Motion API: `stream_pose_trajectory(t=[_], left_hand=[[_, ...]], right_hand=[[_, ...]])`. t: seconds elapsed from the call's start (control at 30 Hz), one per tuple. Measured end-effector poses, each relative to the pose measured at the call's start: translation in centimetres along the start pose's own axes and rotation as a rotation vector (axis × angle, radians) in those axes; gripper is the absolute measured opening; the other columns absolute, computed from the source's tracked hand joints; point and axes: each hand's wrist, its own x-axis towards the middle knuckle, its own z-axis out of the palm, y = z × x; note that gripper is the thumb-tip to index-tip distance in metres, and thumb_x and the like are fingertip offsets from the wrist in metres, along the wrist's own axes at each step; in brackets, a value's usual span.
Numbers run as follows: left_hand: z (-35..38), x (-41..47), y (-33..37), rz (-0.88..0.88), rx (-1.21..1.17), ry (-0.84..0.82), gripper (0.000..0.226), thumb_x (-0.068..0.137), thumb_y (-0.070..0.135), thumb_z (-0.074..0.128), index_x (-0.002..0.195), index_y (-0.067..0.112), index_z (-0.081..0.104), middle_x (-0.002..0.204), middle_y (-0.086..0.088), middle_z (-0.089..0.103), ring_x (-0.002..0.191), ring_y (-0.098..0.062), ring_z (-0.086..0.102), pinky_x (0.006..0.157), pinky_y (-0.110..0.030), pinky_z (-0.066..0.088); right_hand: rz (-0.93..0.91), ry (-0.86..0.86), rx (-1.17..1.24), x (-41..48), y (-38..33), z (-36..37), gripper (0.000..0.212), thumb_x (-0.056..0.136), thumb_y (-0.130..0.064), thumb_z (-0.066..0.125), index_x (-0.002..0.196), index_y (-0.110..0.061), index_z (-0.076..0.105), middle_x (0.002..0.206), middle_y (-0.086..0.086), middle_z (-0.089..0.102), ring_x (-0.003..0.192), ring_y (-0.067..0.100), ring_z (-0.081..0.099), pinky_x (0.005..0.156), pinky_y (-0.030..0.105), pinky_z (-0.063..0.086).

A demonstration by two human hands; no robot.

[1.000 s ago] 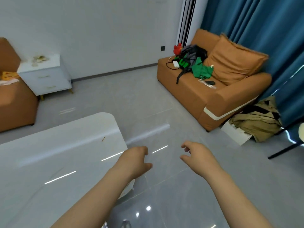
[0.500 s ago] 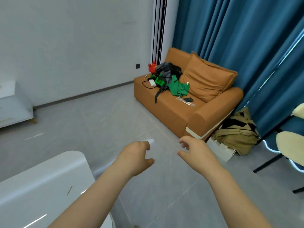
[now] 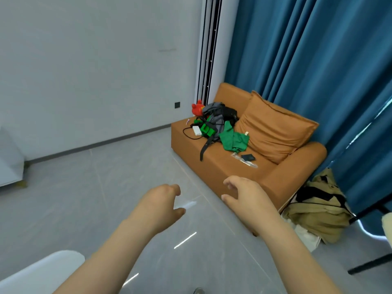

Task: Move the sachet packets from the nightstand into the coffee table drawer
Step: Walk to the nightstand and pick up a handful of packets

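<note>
My left hand (image 3: 161,206) and my right hand (image 3: 246,198) hang in front of me over the grey floor, both with fingers loosely curled and apart, holding nothing. A corner of the white coffee table (image 3: 42,272) shows at the bottom left. The white nightstand (image 3: 9,166) is only a sliver at the left edge; its top and any sachet packets are out of view. No drawer is visible.
An orange sofa (image 3: 222,166) with a cushion, a backpack, green clothes and a red toy stands ahead on the right. Blue curtains (image 3: 307,71) hang behind it. A khaki bag (image 3: 316,211) lies by the sofa's arm. A black stand leg (image 3: 371,266) crosses the floor at right.
The view has swung right and up: the nightstand slid almost off the left edge, the coffee table shrank to a corner, and the sofa moved toward the centre. Both hands stay empty.
</note>
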Motion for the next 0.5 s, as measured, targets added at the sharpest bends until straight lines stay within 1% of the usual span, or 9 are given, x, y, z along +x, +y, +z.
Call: stream_pose_trajectory(t=[0.07, 0.17, 0.3, 0.4, 0.5], left_hand=[[-1.0, 3.0, -0.2, -0.027, -0.011, 0.03, 0.049, 0.088, 0.044, 0.058, 0.131, 0.024, 0.047, 0.127, 0.004, 0.055, 0.114, -0.018, 0.054, 0.09, -0.027, 0.044], [-2.6, 7.2, -0.2, -0.07, -0.031, 0.07, 0.048, 0.088, 0.043, 0.058, 0.131, 0.024, 0.048, 0.125, 0.005, 0.056, 0.112, -0.017, 0.055, 0.09, -0.027, 0.046], [-4.7, 11.7, -0.5, -0.14, -0.052, 0.109, 0.046, 0.089, 0.044, 0.058, 0.13, 0.025, 0.047, 0.126, 0.006, 0.056, 0.113, -0.014, 0.055, 0.092, -0.027, 0.046], [-5.9, 14.6, -1.9, -0.212, -0.078, 0.131, 0.046, 0.089, 0.044, 0.058, 0.13, 0.025, 0.048, 0.126, 0.006, 0.055, 0.113, -0.013, 0.055, 0.093, -0.027, 0.046], [-6.7, 16.9, -4.2, -0.296, -0.11, 0.127, 0.047, 0.088, 0.044, 0.059, 0.13, 0.025, 0.048, 0.127, 0.005, 0.056, 0.112, -0.013, 0.056, 0.093, -0.026, 0.047]], right_hand=[[-0.041, 0.002, 0.003, 3.7, 0.2, -0.3, 0.035, 0.089, -0.027, 0.06, 0.124, -0.023, 0.056, 0.115, -0.004, 0.06, 0.103, 0.011, 0.055, 0.081, 0.023, 0.044], [-0.103, 0.01, 0.018, 9.3, 0.3, -1.1, 0.035, 0.088, -0.026, 0.06, 0.124, -0.022, 0.056, 0.115, -0.003, 0.06, 0.102, 0.012, 0.055, 0.078, 0.022, 0.042], [-0.204, -0.024, 0.015, 16.2, -0.2, -1.5, 0.04, 0.089, -0.028, 0.059, 0.128, -0.023, 0.054, 0.12, -0.005, 0.059, 0.108, 0.011, 0.054, 0.084, 0.023, 0.042], [-0.264, -0.068, 0.035, 20.9, -1.1, -0.9, 0.041, 0.089, -0.029, 0.058, 0.13, -0.024, 0.053, 0.124, -0.005, 0.058, 0.111, 0.011, 0.055, 0.09, 0.026, 0.046], [-0.327, -0.136, 0.038, 25.3, -2.8, 0.3, 0.042, 0.09, -0.029, 0.058, 0.131, -0.023, 0.052, 0.124, -0.004, 0.058, 0.111, 0.011, 0.055, 0.089, 0.026, 0.048]])
